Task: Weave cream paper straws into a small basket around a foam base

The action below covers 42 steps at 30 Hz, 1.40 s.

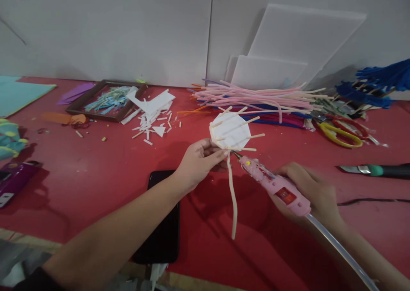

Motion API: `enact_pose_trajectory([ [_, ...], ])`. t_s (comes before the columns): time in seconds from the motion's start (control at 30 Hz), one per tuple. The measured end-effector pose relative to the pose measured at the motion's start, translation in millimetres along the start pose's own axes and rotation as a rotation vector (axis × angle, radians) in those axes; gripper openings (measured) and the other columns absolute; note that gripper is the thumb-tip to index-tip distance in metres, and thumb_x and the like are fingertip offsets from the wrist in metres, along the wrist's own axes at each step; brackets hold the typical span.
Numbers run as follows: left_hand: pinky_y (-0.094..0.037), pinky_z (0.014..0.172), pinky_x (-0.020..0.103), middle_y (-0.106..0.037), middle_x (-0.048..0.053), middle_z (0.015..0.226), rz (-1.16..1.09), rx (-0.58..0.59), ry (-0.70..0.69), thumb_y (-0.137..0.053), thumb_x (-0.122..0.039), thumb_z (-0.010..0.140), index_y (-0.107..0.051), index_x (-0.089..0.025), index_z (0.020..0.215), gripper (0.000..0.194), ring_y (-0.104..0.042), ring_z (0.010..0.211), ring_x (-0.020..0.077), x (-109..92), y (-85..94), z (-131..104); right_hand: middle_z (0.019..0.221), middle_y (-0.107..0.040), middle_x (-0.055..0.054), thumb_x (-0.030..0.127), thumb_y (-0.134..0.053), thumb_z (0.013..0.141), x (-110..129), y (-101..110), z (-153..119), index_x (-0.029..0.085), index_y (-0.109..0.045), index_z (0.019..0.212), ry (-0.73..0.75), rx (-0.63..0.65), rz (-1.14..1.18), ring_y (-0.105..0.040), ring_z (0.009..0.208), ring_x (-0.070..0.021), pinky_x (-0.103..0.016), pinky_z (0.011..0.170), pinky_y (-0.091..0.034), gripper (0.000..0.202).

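Note:
My left hand (208, 156) pinches the lower edge of a white paper disc (232, 130). Short cream sticks stand out around the disc's rim. From its lower edge a cream pipe cleaner (233, 201) hangs loose toward me. My right hand (307, 188) is wrapped round a pink hot glue gun (275, 184), with a clear glue stick (341, 248) running out of its back end. The gun's metal nozzle is at the disc's lower edge, close to my left fingertips; whether it touches cannot be made out.
Behind the disc lies a bundle of pink pipe cleaners (250, 96), with scissors (342, 133) to its right. A utility knife (378, 170) rests at right. Paper scraps (153, 111) and a brown frame (105, 101) are back left. A black phone (163, 222) lies under my left forearm.

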<state>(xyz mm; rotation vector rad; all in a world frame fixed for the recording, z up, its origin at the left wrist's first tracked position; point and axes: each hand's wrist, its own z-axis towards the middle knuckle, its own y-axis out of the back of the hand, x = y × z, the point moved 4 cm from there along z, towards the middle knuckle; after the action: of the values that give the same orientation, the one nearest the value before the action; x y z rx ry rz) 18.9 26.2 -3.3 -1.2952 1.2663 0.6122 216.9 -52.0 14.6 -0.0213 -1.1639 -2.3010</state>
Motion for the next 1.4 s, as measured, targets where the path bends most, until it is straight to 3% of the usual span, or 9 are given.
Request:
enact_pose_trajectory([
  [0.3, -0.056, 0.054, 0.021, -0.068, -0.001, 0.070, 0.008, -0.014, -0.008, -0.080, -0.024, 0.068, -0.062, -0.014, 0.080, 0.024, -0.065, 0.055, 0.0086, 2.2, 1.7, 0.4, 0.058, -0.050, 0.005, 0.021, -0.056, 0.074, 1.2, 0.0, -0.1, 0.025, -0.044, 0.076, -0.010, -0.011, -0.014, -0.044, 0.047, -0.0106, -0.022, 0.046, -0.031, 0.013],
  [0.5, -0.056, 0.054, 0.021, -0.067, -0.001, 0.069, 0.019, -0.026, -0.026, -0.079, -0.024, 0.068, -0.062, -0.014, 0.080, 0.023, -0.064, 0.054, 0.0090, 2.5, 2.8, 1.3, 0.062, -0.051, 0.003, 0.024, -0.055, 0.077, 3.5, 1.6, -1.8, 0.025, -0.044, 0.077, -0.132, 0.011, -0.041, -0.043, 0.050, -0.0121, -0.025, 0.050, -0.031, 0.011],
  [1.03, -0.055, 0.055, 0.020, -0.068, -0.001, 0.072, 0.009, -0.026, -0.031, -0.081, -0.027, 0.066, -0.063, -0.015, 0.081, 0.026, -0.065, 0.056, 0.0085, 3.1, 2.9, 1.9, 0.064, -0.056, 0.000, 0.029, -0.054, 0.079, 4.9, 4.7, -2.0, 0.026, -0.045, 0.076, -0.248, 0.029, -0.039, -0.051, 0.056, -0.0161, -0.028, 0.052, -0.033, 0.010],
  [1.4, -0.056, 0.055, 0.022, -0.065, -0.002, 0.069, 0.034, -0.054, -0.037, -0.082, -0.030, 0.065, -0.062, -0.015, 0.079, 0.029, -0.063, 0.054, 0.0085, 1.3, 3.8, 1.3, 0.065, -0.055, -0.001, 0.031, -0.052, 0.079, 4.5, 5.7, -1.9, 0.026, -0.046, 0.077, -0.234, 0.019, -0.009, -0.048, 0.055, -0.0162, -0.029, 0.053, -0.034, 0.009],
])
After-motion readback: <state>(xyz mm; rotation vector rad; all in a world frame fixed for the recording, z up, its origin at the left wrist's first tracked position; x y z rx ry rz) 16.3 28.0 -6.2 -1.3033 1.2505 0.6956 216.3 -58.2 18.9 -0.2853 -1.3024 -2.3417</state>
